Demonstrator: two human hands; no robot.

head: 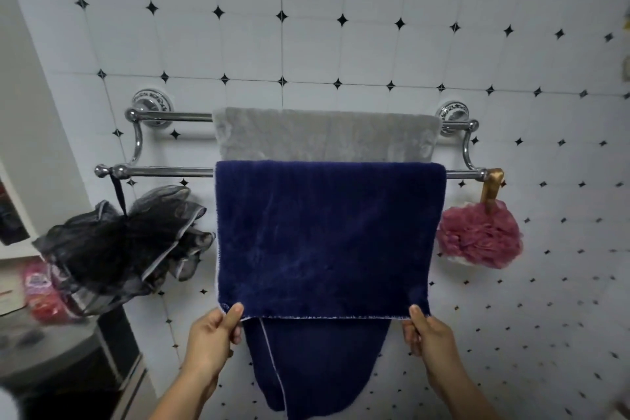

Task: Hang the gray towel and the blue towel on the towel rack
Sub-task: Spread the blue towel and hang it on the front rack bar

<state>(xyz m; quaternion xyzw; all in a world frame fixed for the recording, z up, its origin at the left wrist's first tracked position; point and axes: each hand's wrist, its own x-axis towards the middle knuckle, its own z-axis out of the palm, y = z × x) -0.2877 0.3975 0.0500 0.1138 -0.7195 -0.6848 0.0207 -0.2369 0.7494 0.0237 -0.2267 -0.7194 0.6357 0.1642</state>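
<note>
A chrome double-bar towel rack [160, 171] is fixed to the tiled wall. The gray towel [324, 135] is draped over its upper, rear bar. Over the lower, front bar hangs the blue towel [327, 235], covering the gray towel's lower part. My left hand [214, 331] pinches the bottom left corner of the blue towel's front flap. My right hand [426, 334] pinches the bottom right corner. The towel's back flap hangs lower, between my forearms.
A black mesh bath sponge [119, 245] hangs from the front bar's left end. A pink one [480, 235] hangs from the right end on a gold ribbon. White shelves and a dark round bin [51, 355] stand at the lower left.
</note>
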